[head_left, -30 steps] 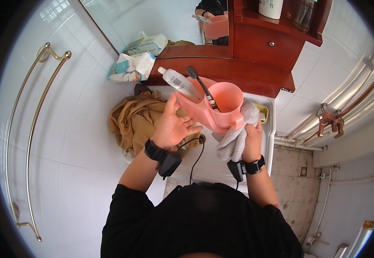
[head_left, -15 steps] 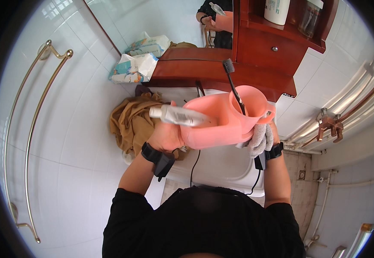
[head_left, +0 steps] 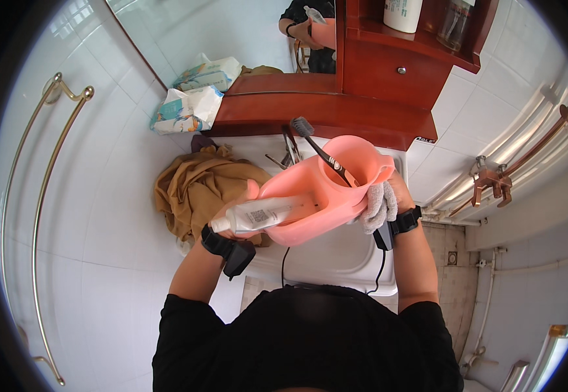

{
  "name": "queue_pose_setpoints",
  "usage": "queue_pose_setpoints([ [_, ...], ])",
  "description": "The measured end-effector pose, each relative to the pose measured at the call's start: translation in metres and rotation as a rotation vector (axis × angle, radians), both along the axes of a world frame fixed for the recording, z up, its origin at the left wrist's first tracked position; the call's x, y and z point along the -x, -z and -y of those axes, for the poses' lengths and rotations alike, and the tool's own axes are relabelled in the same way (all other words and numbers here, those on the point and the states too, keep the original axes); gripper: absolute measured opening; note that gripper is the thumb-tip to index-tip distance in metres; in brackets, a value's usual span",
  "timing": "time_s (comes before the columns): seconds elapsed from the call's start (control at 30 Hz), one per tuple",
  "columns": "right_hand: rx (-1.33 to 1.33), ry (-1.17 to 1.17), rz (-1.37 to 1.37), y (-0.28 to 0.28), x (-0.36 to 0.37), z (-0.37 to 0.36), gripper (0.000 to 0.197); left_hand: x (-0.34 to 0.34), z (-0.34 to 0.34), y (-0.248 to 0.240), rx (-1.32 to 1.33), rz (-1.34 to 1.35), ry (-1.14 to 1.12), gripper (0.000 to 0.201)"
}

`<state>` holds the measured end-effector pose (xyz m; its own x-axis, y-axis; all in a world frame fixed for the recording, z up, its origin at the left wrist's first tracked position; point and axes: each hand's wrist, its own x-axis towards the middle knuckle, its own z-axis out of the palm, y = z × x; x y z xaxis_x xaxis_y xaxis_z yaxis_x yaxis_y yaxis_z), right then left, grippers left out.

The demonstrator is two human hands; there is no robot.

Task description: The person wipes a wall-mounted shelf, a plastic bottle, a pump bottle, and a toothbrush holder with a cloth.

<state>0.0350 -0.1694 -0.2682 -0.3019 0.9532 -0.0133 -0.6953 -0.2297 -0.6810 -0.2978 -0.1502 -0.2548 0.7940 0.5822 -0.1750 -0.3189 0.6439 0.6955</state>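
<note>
Both my hands hold a pink plastic toothbrush holder [head_left: 297, 230] above the washbasin, tilted with its right end farther away. My left hand [head_left: 234, 205] is closed on its left end, partly hidden by a white toothpaste tube [head_left: 258, 215]. That tube leans out of the open compartment, cap toward my left wrist. My right hand [head_left: 401, 193] grips the other end, beside the handle of a pink cup [head_left: 350, 151]; its fingers are mostly hidden. A black toothbrush [head_left: 326, 155] stands slanted in the cup, bristles up. Grey cloth [head_left: 380, 208] hangs by my right hand.
The white washbasin [head_left: 336, 261] lies below, its faucet [head_left: 290, 147] partly hidden. Brown cloth [head_left: 189, 193] is bunched on its left. A wipes pack [head_left: 186, 110] rests on the red wooden shelf [head_left: 284, 111] under a mirror. Metal towel rails [head_left: 39, 215] line the left wall; copper-coloured pipe fittings [head_left: 489, 183] the right.
The holder has turned, its left end coming nearer to me. The toothbrush now leans farther left, and the toothpaste tube has swung down toward my left wrist. The view has shifted slightly.
</note>
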Motion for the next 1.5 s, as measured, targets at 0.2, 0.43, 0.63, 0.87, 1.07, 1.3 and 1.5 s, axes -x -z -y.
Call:
queue_pose_setpoints([
  [0.2,0.015,0.162,-0.043,-0.009,0.011,0.001,0.027,-0.024,0.007,-0.02,0.029,0.139,-0.08,0.068],
  [0.43,0.002,0.449,0.026,-0.01,0.045,0.006,0.03,-0.037,0.007,-0.026,-0.055,0.022,-0.18,0.07],
  [0.63,-0.017,0.58,0.054,-0.014,0.074,0.013,0.032,-0.043,0.003,-0.03,-0.059,0.064,-0.202,0.068],
  [0.87,-0.144,0.738,-0.045,-0.018,0.08,0.032,0.041,-0.05,0.006,-0.036,-0.064,0.084,-0.246,0.064],
  [1.07,-0.221,0.677,0.178,-0.001,0.101,0.031,0.055,-0.063,0.012,-0.036,-0.044,0.134,-0.25,0.055],
  [1.3,-0.607,0.875,0.677,0.011,0.139,0.057,0.063,-0.079,0.007,-0.04,-0.047,0.144,-0.316,0.057],
  [1.5,-0.856,0.97,1.056,0.007,0.136,0.065,0.062,-0.077,0.013,-0.041,0.06,0.202,-0.308,0.057],
])
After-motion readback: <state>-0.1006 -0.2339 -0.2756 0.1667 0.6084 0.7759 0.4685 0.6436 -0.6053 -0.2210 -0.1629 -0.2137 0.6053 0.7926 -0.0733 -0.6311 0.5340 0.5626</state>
